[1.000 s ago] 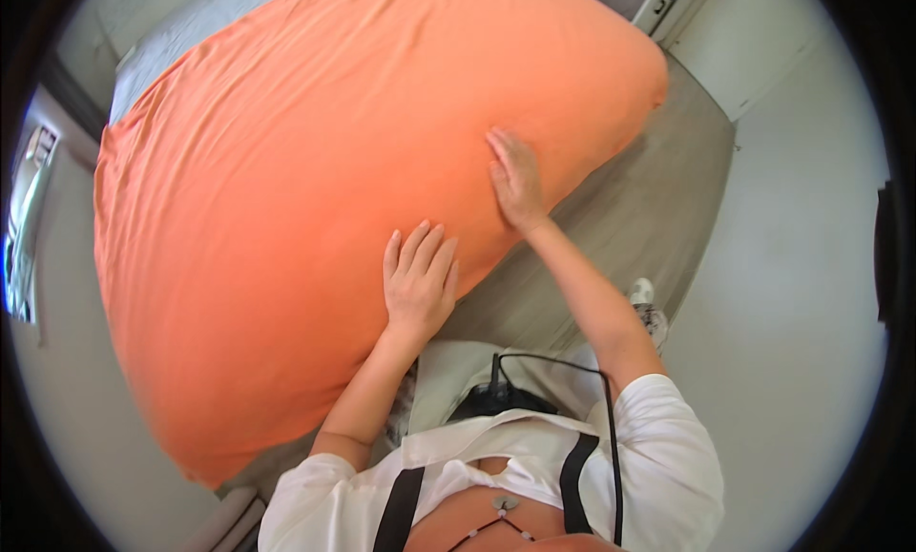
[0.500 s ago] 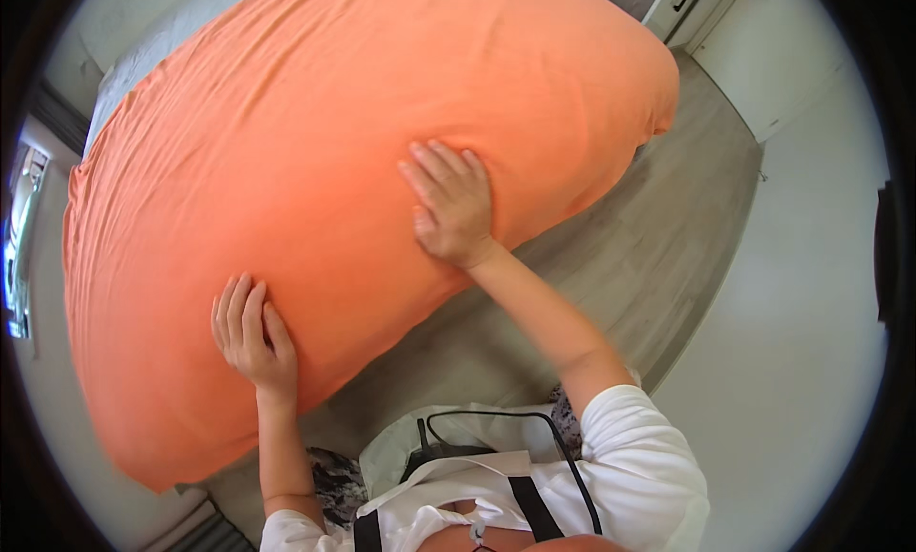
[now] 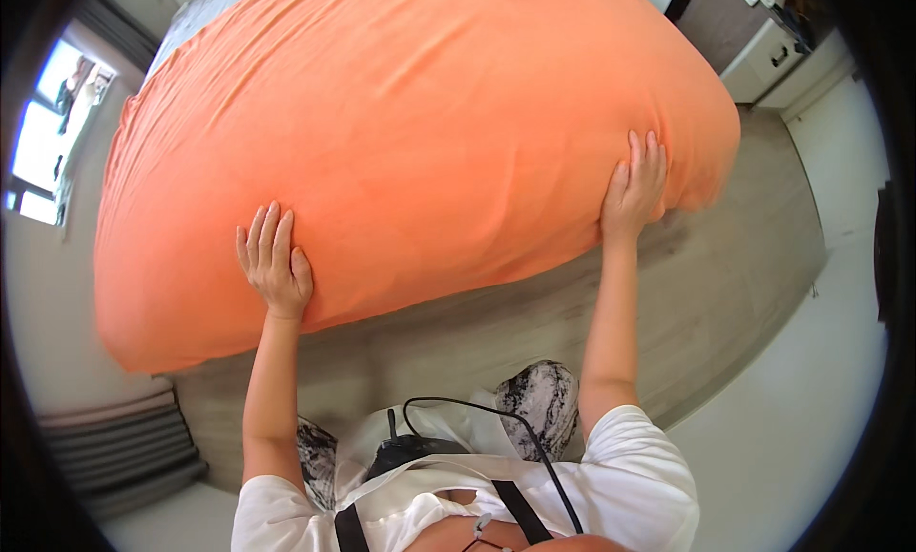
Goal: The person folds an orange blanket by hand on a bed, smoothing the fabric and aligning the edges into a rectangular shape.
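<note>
in the head view, a smooth, rounded orange cloth cover (image 3: 429, 142) bulges above the grey-brown wood-look floor (image 3: 410, 356), ahead of the person. the bare left hand (image 3: 277, 270) rests on its near left part, fingers straight and slightly parted, thumb spread wide, grasping nothing. the bare right hand (image 3: 637, 185) lies near the right corner, fingers extended, no fold visibly pinched. the hands sit well apart, likely to spread pressure across the cloth. the cover's longest visible stretch runs left to right, near edge rising rightward; its far end is cut off, so the true long axis stays uncertain.
</note>
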Motion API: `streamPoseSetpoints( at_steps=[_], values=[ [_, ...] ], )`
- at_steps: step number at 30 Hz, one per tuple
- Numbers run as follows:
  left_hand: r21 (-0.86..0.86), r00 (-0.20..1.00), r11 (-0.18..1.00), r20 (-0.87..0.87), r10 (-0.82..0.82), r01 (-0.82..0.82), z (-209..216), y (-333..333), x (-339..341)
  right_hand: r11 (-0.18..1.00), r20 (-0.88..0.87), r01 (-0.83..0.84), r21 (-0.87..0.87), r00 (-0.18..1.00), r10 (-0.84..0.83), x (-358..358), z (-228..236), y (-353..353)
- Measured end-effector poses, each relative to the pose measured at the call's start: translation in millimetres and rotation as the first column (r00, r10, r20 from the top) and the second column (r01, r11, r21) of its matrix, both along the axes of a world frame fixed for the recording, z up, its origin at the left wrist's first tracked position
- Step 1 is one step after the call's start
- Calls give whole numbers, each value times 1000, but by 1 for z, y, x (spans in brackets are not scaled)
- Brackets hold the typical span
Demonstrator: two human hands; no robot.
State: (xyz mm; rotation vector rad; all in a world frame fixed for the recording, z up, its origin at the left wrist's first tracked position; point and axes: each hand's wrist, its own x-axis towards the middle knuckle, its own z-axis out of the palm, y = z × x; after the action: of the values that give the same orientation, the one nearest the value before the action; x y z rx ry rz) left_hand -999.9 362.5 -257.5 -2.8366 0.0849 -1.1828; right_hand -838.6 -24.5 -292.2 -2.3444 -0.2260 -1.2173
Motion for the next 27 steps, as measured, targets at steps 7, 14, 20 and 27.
streamPoseSetpoints(
  at_steps=[7,14,20,27],
  values=[
    [18,1000,1000,16,7,-7,11,3,-21,992,13,119,-39,993,-118,-32,6,8],
    [-120,983,992,173,59,-38,-3,-23,-40,979,-4,169,-118,985,-170,-63,17,-9],
    [-170,978,985,194,71,-38,-34,-7,-37,959,-43,187,-212,979,-200,-68,-11,2],
    [-131,978,991,202,47,-20,-50,-11,-34,949,-127,258,-181,951,-283,-69,-13,6]
  ],
)
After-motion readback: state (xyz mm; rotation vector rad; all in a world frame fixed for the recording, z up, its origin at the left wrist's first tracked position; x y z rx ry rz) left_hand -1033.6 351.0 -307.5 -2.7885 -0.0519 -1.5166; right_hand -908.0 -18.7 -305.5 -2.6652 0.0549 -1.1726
